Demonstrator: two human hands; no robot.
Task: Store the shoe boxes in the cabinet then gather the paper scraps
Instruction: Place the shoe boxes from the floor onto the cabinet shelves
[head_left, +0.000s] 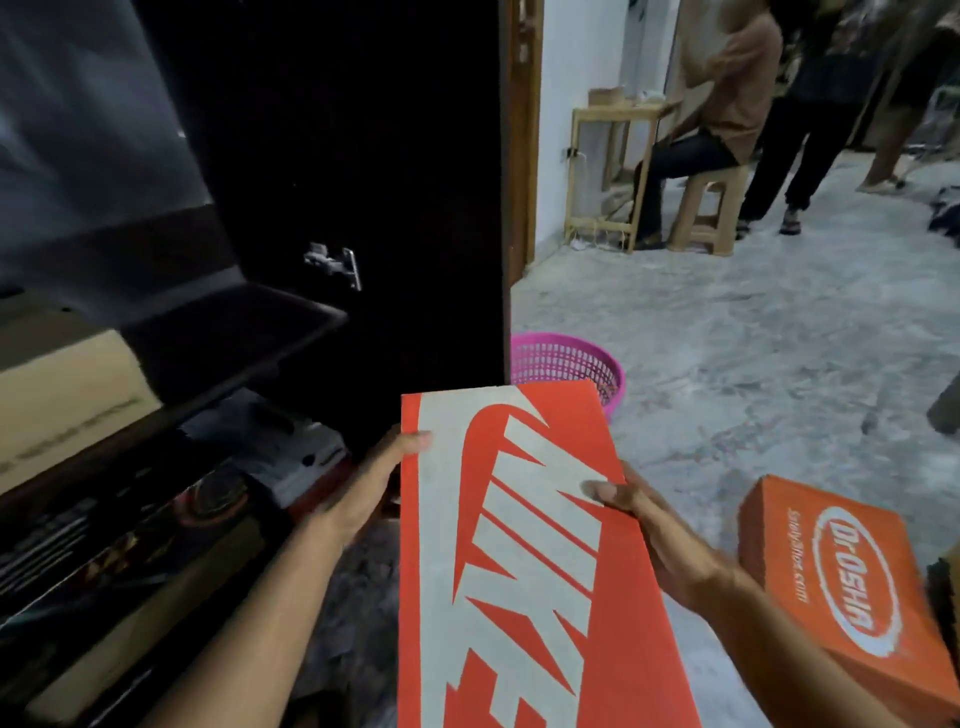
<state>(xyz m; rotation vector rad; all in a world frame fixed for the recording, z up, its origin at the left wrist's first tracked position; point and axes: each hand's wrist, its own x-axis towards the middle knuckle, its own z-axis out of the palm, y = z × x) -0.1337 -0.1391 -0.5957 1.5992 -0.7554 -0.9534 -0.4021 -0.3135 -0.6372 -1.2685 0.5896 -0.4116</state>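
I hold a long orange and white shoe box (524, 561) in front of me with both hands. My left hand (369, 483) grips its left edge, thumb on the lid. My right hand (654, 535) grips the right edge, thumb on top. The dark cabinet (311, 156) stands open to the left, and its door (426, 208) swings out just beyond the box. Several boxes (67, 400) lie on its shelves. A second orange shoe box (841, 582) sits on the floor at the right.
A pink plastic basket (571, 364) stands on the marble floor (753, 338) behind the cabinet door. Farther back are a wooden side table (608, 171), a stool (711, 208) with a seated person, and other people standing.
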